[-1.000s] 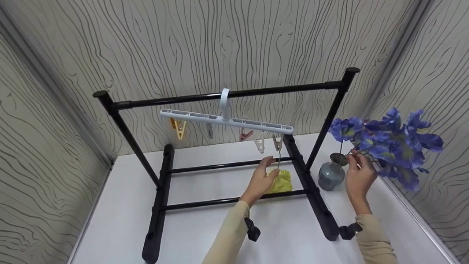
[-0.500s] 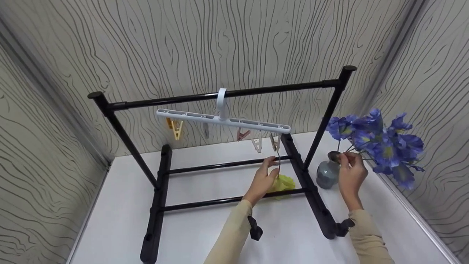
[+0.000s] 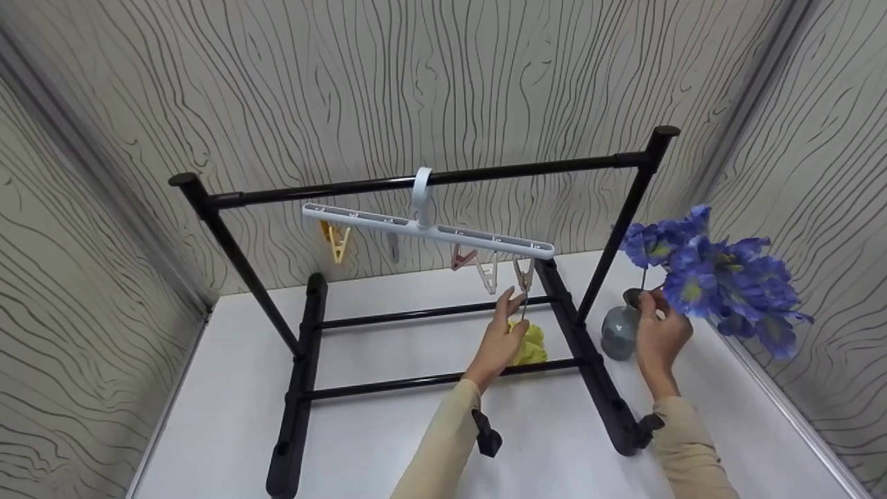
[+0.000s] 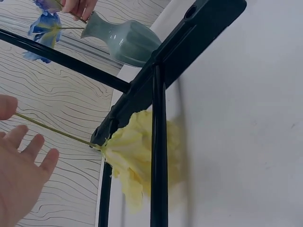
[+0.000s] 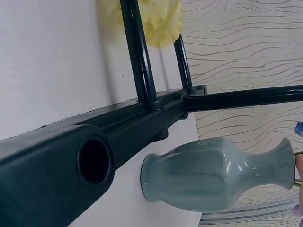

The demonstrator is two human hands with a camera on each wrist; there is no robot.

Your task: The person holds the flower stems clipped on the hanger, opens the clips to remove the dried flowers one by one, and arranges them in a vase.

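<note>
A yellow flower [image 4: 132,158] hangs head down by its stem from a clothespin [image 3: 524,274] at the right end of the pale blue hanger [image 3: 388,222]. My left hand [image 3: 495,346] is beside that stem, fingers spread, thumb overlapping the stem in the left wrist view. With thumb and fingertips my right hand [image 3: 663,336] pinches the stems of a bunch of blue-purple flowers [image 3: 734,284] at the mouth of the grey-green vase [image 5: 199,172]. Another blue flower [image 3: 648,242] stands in the vase on its own stem. In the right wrist view, only the edge of the hand shows.
The hanger hooks over the top bar of a black rack [image 3: 319,188] on a white table [image 3: 229,388]. More clothespins hang along it, one yellow [image 3: 339,244]. The vase stands just right of the rack's right foot [image 3: 610,409]. Patterned walls [image 3: 360,83] enclose the table.
My right hand has moved left, closer to the vase mouth, and the blue flowers have shifted left and turned with it. My left hand's fingertips have risen slightly along the yellow flower's stem.
</note>
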